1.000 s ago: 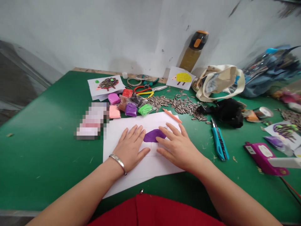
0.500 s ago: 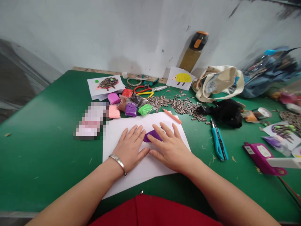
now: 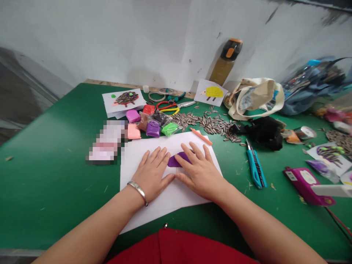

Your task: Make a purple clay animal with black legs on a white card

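Observation:
A white sheet of paper (image 3: 159, 209) lies on the green table before me. My left hand (image 3: 154, 170) rests flat on it, fingers spread, a silver bangle at the wrist. My right hand (image 3: 196, 170) lies with spread fingers over a flat purple piece of modelling clay (image 3: 176, 160), partly hidden beneath its fingers. The two thumbs almost meet at the middle of the sheet. An orange stick-like piece (image 3: 201, 136), perhaps a clay tool, lies along the paper's far edge.
Bags of coloured clay (image 3: 153, 129), scissors (image 3: 187, 104) and loose sunflower seeds (image 3: 211, 124) lie beyond the paper. A phone (image 3: 107, 141) is at left. To the right are a teal box cutter (image 3: 255, 167), a black object (image 3: 265, 134) and a magenta device (image 3: 305, 183).
The right hand's fingers have shifted slightly to the right, and a bit more of the purple clay shows. My left hand stays in place.

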A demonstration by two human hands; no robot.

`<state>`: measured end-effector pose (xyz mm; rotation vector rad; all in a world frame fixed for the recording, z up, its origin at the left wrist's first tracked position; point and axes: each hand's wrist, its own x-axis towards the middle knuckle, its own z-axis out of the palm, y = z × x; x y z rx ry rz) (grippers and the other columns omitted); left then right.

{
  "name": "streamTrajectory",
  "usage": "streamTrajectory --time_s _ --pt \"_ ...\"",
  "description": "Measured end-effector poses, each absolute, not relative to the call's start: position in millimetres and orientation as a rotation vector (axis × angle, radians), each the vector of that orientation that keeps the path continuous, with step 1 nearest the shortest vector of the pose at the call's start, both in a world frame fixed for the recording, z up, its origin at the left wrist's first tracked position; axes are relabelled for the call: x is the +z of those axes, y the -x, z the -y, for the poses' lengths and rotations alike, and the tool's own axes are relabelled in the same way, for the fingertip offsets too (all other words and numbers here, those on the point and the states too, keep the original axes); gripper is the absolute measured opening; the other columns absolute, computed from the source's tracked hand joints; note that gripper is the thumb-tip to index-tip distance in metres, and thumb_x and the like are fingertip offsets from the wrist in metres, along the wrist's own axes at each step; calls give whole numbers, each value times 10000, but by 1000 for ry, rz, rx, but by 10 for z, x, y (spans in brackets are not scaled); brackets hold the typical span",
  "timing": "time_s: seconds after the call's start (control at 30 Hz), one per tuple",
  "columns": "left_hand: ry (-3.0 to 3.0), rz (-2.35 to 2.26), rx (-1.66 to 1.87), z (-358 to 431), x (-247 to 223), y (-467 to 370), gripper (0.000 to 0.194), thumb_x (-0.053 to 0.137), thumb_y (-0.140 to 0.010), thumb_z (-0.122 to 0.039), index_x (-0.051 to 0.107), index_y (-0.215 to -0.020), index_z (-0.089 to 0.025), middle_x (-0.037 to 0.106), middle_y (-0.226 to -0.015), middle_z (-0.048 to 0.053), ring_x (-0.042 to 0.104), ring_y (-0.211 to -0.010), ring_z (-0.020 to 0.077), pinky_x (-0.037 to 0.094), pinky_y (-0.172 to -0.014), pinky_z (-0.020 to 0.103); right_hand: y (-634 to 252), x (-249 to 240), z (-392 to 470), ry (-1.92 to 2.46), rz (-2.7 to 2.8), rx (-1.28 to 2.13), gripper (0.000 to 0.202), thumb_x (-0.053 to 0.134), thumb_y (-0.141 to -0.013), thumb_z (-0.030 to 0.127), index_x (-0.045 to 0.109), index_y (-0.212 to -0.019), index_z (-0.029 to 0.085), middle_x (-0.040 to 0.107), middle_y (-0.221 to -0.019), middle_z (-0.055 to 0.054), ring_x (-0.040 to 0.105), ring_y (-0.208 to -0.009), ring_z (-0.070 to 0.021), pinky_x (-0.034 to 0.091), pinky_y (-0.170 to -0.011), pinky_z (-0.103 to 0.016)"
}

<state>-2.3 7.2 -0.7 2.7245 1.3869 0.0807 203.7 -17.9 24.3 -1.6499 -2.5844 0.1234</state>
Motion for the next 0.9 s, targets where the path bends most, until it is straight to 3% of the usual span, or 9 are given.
streamTrajectory --time_s 0.9 --pt "-2700 -1393 -4 -79 32 19 640 361 -929 -522 391 -1428 -122 312 -1532 108 233 -1422 303 181 -1141 517 -2281 345 173 1821 2541 123 543 262 -956 563 528 -1337 283 340 -1521 -89 212 -1412 -360 146 -1084 -659"
